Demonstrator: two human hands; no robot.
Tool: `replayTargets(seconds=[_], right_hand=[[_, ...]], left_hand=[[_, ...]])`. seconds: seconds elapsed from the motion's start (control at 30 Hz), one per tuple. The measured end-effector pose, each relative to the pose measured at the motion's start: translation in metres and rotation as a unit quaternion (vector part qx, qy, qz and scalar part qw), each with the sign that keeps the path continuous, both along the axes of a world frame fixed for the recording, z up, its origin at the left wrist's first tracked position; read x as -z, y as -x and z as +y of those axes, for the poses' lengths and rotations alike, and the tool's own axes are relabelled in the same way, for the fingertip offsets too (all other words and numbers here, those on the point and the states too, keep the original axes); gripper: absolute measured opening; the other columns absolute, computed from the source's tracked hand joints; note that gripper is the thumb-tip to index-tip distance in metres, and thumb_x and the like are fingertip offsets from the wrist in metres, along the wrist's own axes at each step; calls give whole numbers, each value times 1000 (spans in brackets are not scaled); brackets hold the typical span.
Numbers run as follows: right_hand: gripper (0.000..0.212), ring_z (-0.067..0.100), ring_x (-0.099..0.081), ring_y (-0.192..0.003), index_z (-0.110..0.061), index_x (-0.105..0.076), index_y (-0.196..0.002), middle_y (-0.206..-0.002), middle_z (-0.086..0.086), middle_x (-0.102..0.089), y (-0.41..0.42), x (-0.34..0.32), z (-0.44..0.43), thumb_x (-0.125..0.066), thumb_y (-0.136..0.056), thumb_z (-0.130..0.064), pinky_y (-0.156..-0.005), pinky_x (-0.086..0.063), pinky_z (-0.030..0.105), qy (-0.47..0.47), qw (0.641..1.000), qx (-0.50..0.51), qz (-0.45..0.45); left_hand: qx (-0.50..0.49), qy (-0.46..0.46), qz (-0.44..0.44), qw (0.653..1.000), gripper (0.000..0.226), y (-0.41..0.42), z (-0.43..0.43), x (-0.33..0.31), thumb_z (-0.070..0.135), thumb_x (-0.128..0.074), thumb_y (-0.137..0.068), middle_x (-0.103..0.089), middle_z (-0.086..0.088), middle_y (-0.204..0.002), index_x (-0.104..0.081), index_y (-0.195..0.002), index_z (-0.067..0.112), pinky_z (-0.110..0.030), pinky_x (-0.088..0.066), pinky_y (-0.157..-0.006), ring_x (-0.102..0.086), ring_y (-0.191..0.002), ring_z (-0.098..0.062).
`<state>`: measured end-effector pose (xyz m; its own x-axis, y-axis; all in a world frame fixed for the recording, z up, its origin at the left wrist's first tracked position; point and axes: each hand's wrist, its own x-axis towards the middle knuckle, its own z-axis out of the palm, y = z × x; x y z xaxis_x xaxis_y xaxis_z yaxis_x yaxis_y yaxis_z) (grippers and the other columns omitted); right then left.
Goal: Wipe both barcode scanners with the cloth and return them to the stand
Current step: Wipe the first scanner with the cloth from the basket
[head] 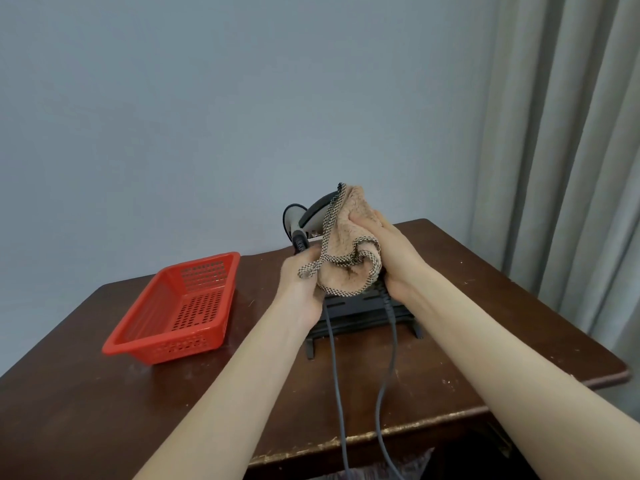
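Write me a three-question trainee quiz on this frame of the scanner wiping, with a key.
1. True or false: the red basket holds a scanner.
2. Which hand presses the cloth against the scanner? A) left hand B) right hand C) neither
3. Fill in: two grey cables run from the black stand toward the table's ____ edge.

Key:
1. False; the basket looks empty.
2. B; the right hand holds the cloth on the scanner's head, while the left hand grips low down, near its handle.
3. Near (front); both cables drop over the table edge closest to the person.
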<state>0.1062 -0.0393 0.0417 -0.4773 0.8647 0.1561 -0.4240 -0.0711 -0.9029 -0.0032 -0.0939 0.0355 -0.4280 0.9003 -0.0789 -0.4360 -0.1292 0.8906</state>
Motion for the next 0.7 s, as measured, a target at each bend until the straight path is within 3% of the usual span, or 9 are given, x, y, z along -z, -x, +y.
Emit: replayTargets(seconds=[0.17, 0.3, 0.4, 0.47, 0.53, 0.6, 0.63, 0.67, 0.7], right_hand=[[26, 5, -64, -95, -21, -58, -121, -106, -7, -68, 3, 0, -4, -48, -98, -30, -80, -52, 21, -35, 998, -22, -39], [35, 8, -59, -112, -19, -54, -129, -123, -5, -63, 0, -2, -2, -41, -101, -35, -101, -45, 32, -133, 981, 1, -138], [32, 13, -59, -110, -18, -59, -120, -117, -3, -65, -1, -5, -1, -40, -101, -35, -100, -45, 38, -229, 945, 66, -227], [32, 15, -60, -107, -17, -61, -116, -114, -1, -66, -3, -6, 2, -41, -100, -36, -97, -47, 39, -232, 939, 93, -236], [29, 19, -62, -103, -12, -61, -111, -110, 4, -67, -7, -8, 12, -44, -100, -33, -94, -49, 43, -171, 955, 145, -192], [26, 22, -61, -93, -6, -60, -102, -97, 5, -65, -14, -12, 23, -46, -99, -28, -88, -50, 43, -144, 941, 243, -189], [23, 21, -58, -88, -5, -58, -100, -91, 3, -62, -18, -14, 27, -47, -98, -25, -84, -45, 44, -151, 923, 294, -199], [17, 18, -54, -85, -8, -56, -99, -88, 0, -58, -22, -16, 30, -48, -97, -22, -69, -38, 29, -162, 904, 341, -200], [13, 15, -53, -84, -11, -56, -101, -88, -3, -57, -24, -19, 29, -49, -97, -21, -70, -36, 20, -174, 891, 373, -191]], left_hand=[[116, -8, -81, 990, 25, -4, 3, -1, 25, -48, -98, -71, -8, -85, -67, -91, 9, -29, -55, -64, -69, -72, -19], [134, -9, -149, 980, 28, -2, 2, -12, 30, -55, -94, -71, -11, -100, -67, -104, 6, -34, -51, -87, -67, -94, -22], [110, -14, -137, 984, 25, -2, 6, -12, 27, -63, -89, -65, -13, -113, -65, -102, 6, -35, -50, -85, -61, -107, -24], [107, -30, -167, 980, 39, 1, 7, -11, 29, -66, -84, -64, -18, -120, -62, -113, 3, -40, -50, -88, -61, -111, -28], [116, -27, -172, 978, 49, 5, 6, -11, 39, -55, -89, -63, -18, -124, -58, -123, 4, -45, -50, -90, -61, -113, -30], [106, -10, -163, 981, 56, 9, 4, -12, 48, -54, -88, -67, -17, -115, -57, -122, 4, -45, -54, -82, -66, -103, -30], [98, -4, -175, 980, 57, 11, 4, -10, 51, -56, -86, -70, -14, -102, -59, -115, 2, -40, -57, -71, -69, -89, -26], [92, 0, -200, 975, 56, 11, 3, -11, 53, -59, -84, -69, -9, -86, -60, -106, 1, -33, -57, -60, -67, -73, -21], [85, 3, -223, 971, 56, 11, 3, -11, 54, -60, -83, -64, -6, -76, -59, -99, 1, -27, -56, -53, -62, -64, -17]])
